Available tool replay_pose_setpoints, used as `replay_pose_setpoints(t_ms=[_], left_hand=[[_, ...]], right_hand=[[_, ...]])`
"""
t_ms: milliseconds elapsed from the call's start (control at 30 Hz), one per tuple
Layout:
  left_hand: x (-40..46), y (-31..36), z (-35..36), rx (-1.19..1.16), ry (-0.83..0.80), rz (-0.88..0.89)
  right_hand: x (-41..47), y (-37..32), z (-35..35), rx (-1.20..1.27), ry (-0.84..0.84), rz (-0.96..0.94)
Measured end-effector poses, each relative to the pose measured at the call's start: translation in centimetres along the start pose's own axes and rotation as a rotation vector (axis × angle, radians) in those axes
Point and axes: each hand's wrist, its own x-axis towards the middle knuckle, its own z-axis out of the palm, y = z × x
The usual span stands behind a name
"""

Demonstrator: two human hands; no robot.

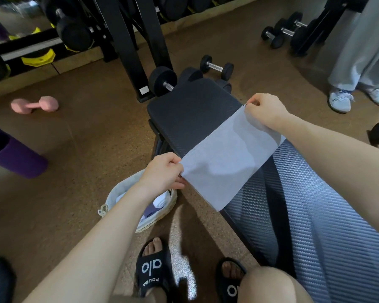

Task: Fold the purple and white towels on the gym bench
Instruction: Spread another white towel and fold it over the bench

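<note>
A pale lilac-white towel is stretched flat between my hands over the black gym bench. My left hand pinches its near left edge, just off the bench's side. My right hand pinches the far right corner above the bench's right edge. The towel's lower edge hangs down over the bench's ribbed part. A wicker basket with a white liner stands on the floor under my left forearm and holds more towels, white and purple.
Black dumbbells lie on the floor beyond the bench, by a black rack leg. A pink dumbbell and a purple roll lie at the left. Another person's legs stand at the right. My sandalled feet are below.
</note>
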Motion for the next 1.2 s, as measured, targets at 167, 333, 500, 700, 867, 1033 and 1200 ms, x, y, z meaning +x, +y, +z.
replay_pose_setpoints(t_ms=[167,333,500,700,867,1033,1200], left_hand=[[0.1,-0.2,0.0,-0.008,-0.004,0.002],[0.3,-0.5,-0.1,-0.024,0.001,-0.007],[0.6,-0.9,-0.1,-0.024,0.012,-0.026],[0.9,-1.2,0.0,-0.014,0.024,-0.031],[0.8,-1.0,0.0,-0.008,0.052,-0.004],[1.0,-0.9,-0.1,-0.01,0.103,0.039],[1.3,-1.2,-0.1,-0.002,0.126,0.06]], right_hand=[[0.1,0.4,0.1,0.018,0.017,-0.005],[-0.1,0.2,0.5,-0.117,0.044,-0.08],[0.0,-0.1,1.2,-0.247,0.026,-0.118],[-0.2,-0.1,1.7,-0.27,0.037,-0.11],[-0.6,-0.6,2.1,-0.354,0.085,-0.111],[-0.8,-0.6,2.5,-0.357,0.108,-0.112],[-0.7,-0.5,2.7,-0.365,0.119,-0.111]])
